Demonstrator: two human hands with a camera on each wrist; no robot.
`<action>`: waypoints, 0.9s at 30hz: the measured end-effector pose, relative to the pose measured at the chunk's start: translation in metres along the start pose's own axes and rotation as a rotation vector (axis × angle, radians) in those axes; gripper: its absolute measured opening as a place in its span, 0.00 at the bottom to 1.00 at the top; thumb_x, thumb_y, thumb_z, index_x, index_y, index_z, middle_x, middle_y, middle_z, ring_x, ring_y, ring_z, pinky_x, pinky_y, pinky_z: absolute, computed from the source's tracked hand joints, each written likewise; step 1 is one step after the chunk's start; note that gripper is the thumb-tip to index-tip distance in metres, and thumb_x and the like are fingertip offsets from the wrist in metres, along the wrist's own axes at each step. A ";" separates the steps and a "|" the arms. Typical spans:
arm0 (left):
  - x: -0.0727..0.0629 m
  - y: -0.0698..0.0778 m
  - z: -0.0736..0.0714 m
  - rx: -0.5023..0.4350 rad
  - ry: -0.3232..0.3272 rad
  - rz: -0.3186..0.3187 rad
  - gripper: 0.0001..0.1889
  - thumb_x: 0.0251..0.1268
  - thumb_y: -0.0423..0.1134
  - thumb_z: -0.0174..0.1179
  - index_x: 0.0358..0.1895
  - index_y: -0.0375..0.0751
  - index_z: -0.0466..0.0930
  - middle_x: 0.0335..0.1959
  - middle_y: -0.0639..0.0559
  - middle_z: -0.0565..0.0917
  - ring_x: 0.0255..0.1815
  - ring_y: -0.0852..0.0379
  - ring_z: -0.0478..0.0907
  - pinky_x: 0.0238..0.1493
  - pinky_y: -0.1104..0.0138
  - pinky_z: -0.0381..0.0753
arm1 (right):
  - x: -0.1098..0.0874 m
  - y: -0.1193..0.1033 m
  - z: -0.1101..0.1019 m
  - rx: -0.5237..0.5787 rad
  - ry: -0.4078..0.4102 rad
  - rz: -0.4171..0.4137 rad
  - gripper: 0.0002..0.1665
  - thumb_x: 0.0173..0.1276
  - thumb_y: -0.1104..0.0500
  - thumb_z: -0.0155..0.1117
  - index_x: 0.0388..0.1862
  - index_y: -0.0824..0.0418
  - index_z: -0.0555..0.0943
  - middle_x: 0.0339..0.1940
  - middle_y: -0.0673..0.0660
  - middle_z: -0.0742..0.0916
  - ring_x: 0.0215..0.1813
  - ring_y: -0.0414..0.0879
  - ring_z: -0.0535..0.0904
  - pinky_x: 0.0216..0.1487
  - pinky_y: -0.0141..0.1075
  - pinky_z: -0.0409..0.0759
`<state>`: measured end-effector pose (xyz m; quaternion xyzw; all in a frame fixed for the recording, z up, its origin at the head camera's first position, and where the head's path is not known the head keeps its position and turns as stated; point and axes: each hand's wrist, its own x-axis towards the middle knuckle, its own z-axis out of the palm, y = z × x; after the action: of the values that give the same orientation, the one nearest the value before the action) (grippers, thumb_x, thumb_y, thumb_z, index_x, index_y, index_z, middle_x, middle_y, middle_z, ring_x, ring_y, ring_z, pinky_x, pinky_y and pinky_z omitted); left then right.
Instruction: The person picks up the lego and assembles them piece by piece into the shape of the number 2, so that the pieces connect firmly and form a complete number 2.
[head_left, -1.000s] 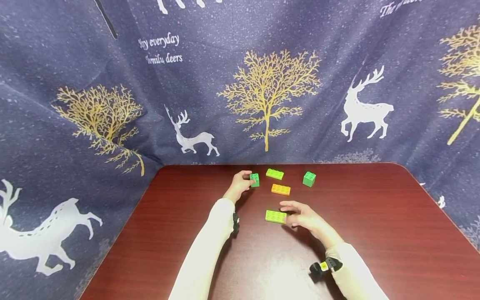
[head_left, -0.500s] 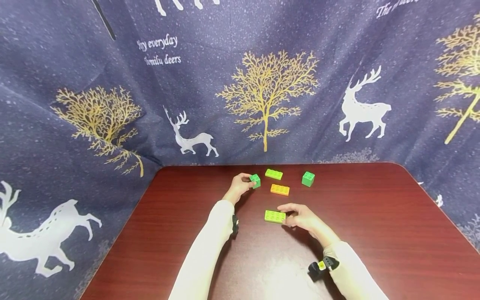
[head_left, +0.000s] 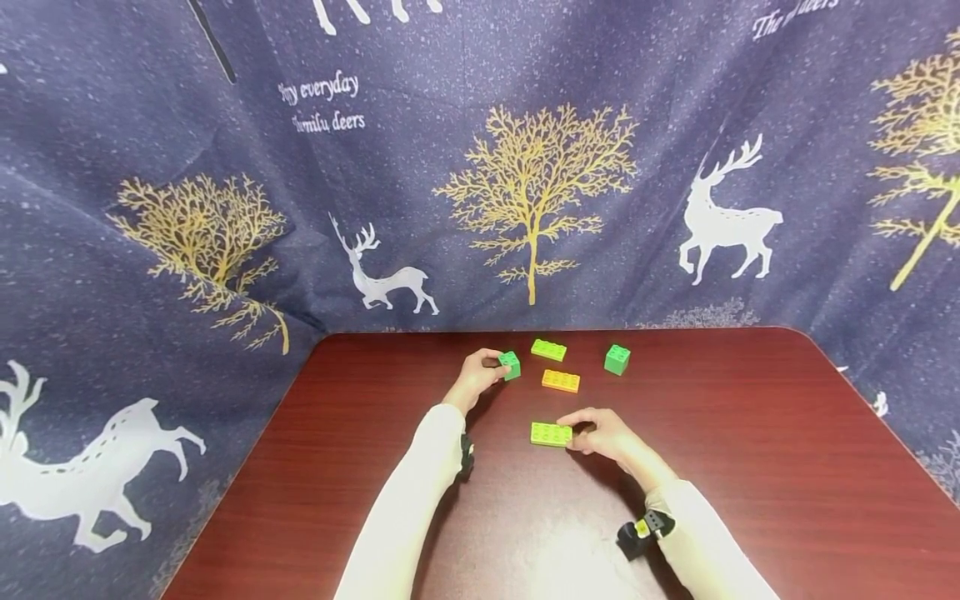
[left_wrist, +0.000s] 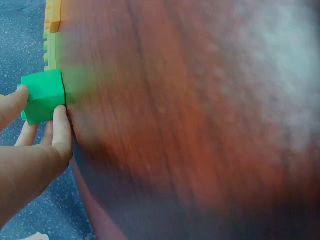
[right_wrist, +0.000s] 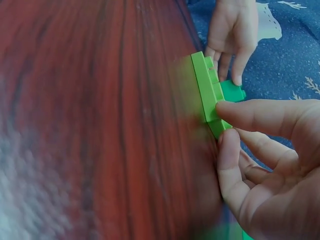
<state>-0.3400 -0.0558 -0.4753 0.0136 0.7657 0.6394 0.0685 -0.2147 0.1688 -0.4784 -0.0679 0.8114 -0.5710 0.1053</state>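
At the far side of the table, my left hand [head_left: 474,377] pinches a green square building brick [head_left: 510,365] between thumb and fingers. Its smooth sides show close up in the left wrist view, where the green brick [left_wrist: 45,97] stands by the tabletop. Nearer to me, my right hand [head_left: 606,435] has thumb and fingertips on the right end of a flat lime green building brick [head_left: 551,433], studs up on the table. The right wrist view shows the thumb on the stud side of the lime brick [right_wrist: 202,90] and the index fingertip at its end.
An orange flat brick [head_left: 561,381] lies between the two hands, towards the back. Behind it is a second lime brick [head_left: 549,349]. Another green square brick [head_left: 617,359] stands to the right. A patterned dark blue cloth [head_left: 480,208] hangs behind the table's [head_left: 750,433] far edge.
The green brick has turned in my left hand, showing a side as well as its studs. My right hand has come slightly down and in to the end of the near lime brick.
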 end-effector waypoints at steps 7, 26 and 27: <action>-0.005 -0.001 -0.006 0.026 -0.045 0.015 0.18 0.60 0.27 0.63 0.55 0.30 0.76 0.45 0.38 0.82 0.38 0.57 0.78 0.46 0.60 0.80 | 0.000 0.000 -0.002 -0.001 0.006 0.014 0.23 0.52 0.73 0.67 0.50 0.73 0.81 0.40 0.65 0.83 0.31 0.45 0.79 0.33 0.40 0.82; -0.023 -0.005 -0.008 -0.017 -0.187 0.078 0.18 0.59 0.26 0.62 0.54 0.30 0.76 0.49 0.37 0.80 0.38 0.57 0.79 0.48 0.58 0.80 | 0.009 0.004 -0.005 0.042 0.012 0.057 0.23 0.54 0.73 0.66 0.52 0.73 0.79 0.39 0.64 0.82 0.33 0.44 0.80 0.36 0.39 0.83; -0.025 -0.004 -0.008 -0.014 -0.193 0.085 0.19 0.59 0.26 0.63 0.54 0.30 0.76 0.49 0.38 0.80 0.39 0.57 0.79 0.48 0.58 0.80 | 0.009 0.005 -0.005 0.042 0.015 0.060 0.23 0.54 0.73 0.66 0.52 0.72 0.80 0.39 0.64 0.82 0.33 0.45 0.80 0.36 0.40 0.83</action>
<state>-0.3163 -0.0670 -0.4759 0.1070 0.7497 0.6429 0.1151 -0.2249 0.1733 -0.4819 -0.0369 0.8017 -0.5848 0.1178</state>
